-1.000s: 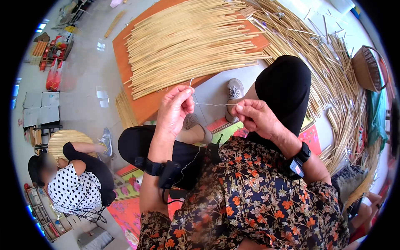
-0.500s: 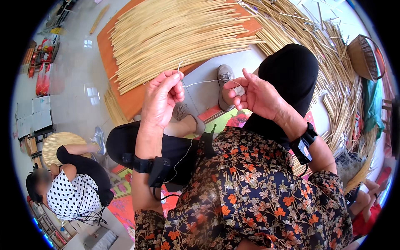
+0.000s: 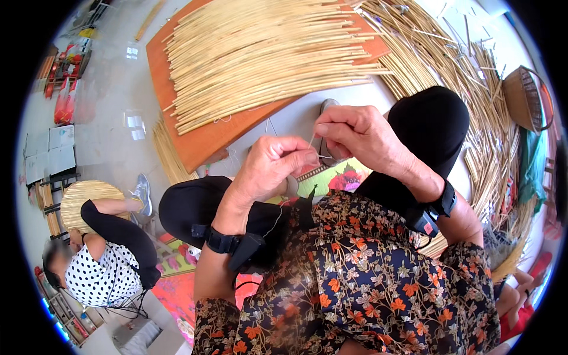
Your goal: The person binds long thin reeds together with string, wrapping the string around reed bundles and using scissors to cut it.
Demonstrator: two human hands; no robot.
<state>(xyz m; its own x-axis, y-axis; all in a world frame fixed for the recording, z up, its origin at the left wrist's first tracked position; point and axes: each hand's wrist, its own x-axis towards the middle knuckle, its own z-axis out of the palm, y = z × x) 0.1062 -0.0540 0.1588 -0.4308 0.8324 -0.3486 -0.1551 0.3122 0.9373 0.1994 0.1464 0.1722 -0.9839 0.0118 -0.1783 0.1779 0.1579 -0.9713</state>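
My left hand [image 3: 273, 167] and my right hand [image 3: 368, 137] meet above my lap, thumbs and forefingers pinched. A thin white string [image 3: 311, 139] runs taut between the fingertips of both hands, and a loose bit shows below the right fingers. More of the string trails from my left hand down over my dark trousers. Just beyond the hands, a row of straw-coloured stalks [image 3: 260, 65] lies side by side on an orange-brown board [image 3: 204, 145]. A short loop of white string shows at the stalks' near edge.
Loose stalks [image 3: 473, 112] lie heaped on the floor at right, with a wicker basket [image 3: 523, 97] beside them. At left, a person in a polka-dot top [image 3: 106, 275] sits near a round straw-coloured seat [image 3: 89, 198]. My black-clad knees [image 3: 432, 121] flank the hands.
My hands have come together from apart; the right hand, open before, is now pinched on the string. The left hand has moved down and right. The view has shifted slightly.
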